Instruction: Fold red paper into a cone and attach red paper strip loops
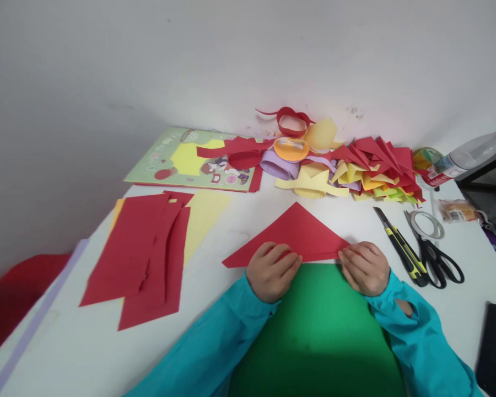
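A red paper folded into a triangle lies on the white table, its long edge toward me. My left hand rests on the lower left of that edge with its fingers curled and pressing down. My right hand presses the lower right corner the same way. Both wrists lie over a green sheet spread in front of me. Turquoise sleeves cover both arms.
Red and yellow sheets lie at the left. A picture booklet and a heap of coloured paper scraps sit along the wall. At the right are a utility knife, scissors, a tape roll and a plastic bottle.
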`<state>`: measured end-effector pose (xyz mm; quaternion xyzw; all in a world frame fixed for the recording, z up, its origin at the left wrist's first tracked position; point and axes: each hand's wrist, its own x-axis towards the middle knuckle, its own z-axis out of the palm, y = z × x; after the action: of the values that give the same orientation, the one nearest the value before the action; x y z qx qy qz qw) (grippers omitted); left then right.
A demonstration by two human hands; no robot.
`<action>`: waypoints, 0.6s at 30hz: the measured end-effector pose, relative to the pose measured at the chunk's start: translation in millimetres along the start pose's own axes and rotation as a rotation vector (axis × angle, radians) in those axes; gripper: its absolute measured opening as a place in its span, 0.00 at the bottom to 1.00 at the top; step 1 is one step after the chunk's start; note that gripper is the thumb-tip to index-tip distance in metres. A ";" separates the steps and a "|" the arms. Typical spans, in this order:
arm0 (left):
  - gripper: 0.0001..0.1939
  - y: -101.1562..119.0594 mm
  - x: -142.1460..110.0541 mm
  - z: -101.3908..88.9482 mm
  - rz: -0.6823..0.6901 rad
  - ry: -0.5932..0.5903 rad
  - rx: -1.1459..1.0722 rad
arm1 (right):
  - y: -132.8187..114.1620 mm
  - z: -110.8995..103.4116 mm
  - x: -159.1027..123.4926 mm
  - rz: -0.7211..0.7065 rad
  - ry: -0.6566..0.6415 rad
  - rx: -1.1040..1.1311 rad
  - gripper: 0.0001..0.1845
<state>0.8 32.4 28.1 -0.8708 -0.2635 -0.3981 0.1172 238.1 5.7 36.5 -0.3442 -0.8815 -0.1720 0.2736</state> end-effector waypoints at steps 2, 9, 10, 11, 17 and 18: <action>0.04 -2.7 0.0 -1.9 0.001 -0.004 0.008 | 3.9 -0.9 -3.2 -0.002 -0.001 -0.001 0.11; 0.06 -26.5 -2.5 -14.3 -0.010 0.021 0.090 | 34.5 -13.4 -28.2 0.155 0.063 -0.118 0.11; 0.06 -27.6 -2.5 -14.5 -0.006 0.025 0.094 | 35.9 -14.5 -29.1 0.185 0.080 -0.127 0.12; 0.06 -27.0 -2.4 -13.9 -0.003 0.024 0.093 | 35.1 -14.9 -28.2 0.199 0.087 -0.122 0.12; 0.04 -3.1 -1.3 -2.7 0.027 -0.007 0.030 | -2.6 -1.2 -2.5 0.090 0.032 0.018 0.16; 0.04 1.1 -0.8 -1.2 0.033 -0.011 0.015 | -9.4 2.1 0.7 0.069 0.023 0.032 0.16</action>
<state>0.2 30.7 28.2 -0.8762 -0.2529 -0.3895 0.1289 230.4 0.5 34.2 -0.3680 -0.8686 -0.1525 0.2947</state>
